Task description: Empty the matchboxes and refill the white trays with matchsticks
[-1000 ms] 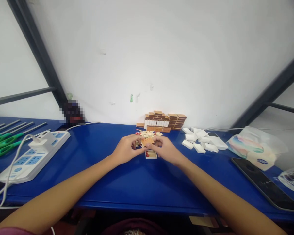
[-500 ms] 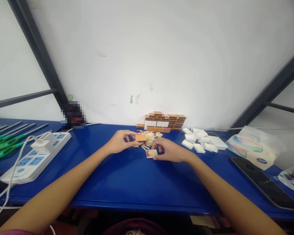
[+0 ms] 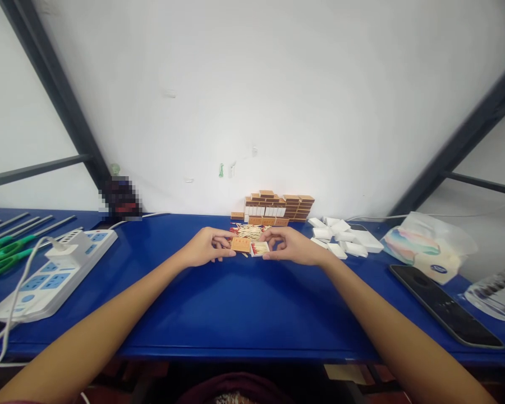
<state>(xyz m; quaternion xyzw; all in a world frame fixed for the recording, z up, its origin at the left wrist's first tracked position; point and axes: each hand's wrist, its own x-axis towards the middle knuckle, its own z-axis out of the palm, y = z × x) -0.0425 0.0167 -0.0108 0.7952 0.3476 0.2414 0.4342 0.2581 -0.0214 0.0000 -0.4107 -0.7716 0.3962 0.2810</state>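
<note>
My left hand [image 3: 208, 246] grips an orange matchbox sleeve [image 3: 240, 244] between thumb and fingers. Pinched in my right hand [image 3: 289, 247] is a white matchbox tray [image 3: 260, 249] with red-tipped matches in it. The tray's left end meets the sleeve's right end, edge to edge; whether it has entered the sleeve I cannot tell. Right behind both hands lies a heap of loose matches [image 3: 250, 230]. Beyond the heap rises a stack of matchboxes [image 3: 273, 209], some showing white ends, against the wall.
White matchbox trays [image 3: 339, 235] lie piled on the right, near a tissue pack [image 3: 425, 247], a phone [image 3: 446, 306] and a clear plastic bottle [image 3: 496, 292]. On the left are a power strip [image 3: 63, 275] with a white cable and green-handled tools [image 3: 8, 252]. The blue table [image 3: 244, 308] ends close to me.
My right hand has lifted the filled tray up and brought it against the sleeve. My left hand has lowered and tilted the sleeve toward the tray. The whole view has shifted slightly.
</note>
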